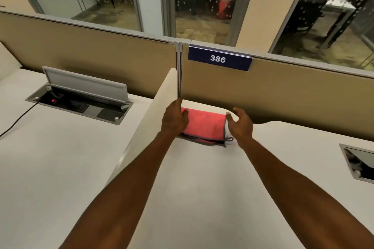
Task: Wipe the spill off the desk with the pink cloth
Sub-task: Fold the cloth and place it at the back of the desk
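Note:
A folded pink cloth (pixel 204 125) with a dark grey edge lies flat on the white desk (pixel 202 184), at its far end near the tan partition. My left hand (pixel 175 119) rests against the cloth's left side, fingers bent over its edge. My right hand (pixel 241 125) hovers at the cloth's right edge, fingers spread and curved, fingertips just touching or almost touching it. I cannot make out any spill on the desk surface.
A cream side divider (pixel 149 121) runs along the desk's left side. The tan back partition carries a blue sign reading 386 (pixel 219 59). An open cable box (pixel 81 99) sits in the left desk, another cable hatch (pixel 358 163) at the right.

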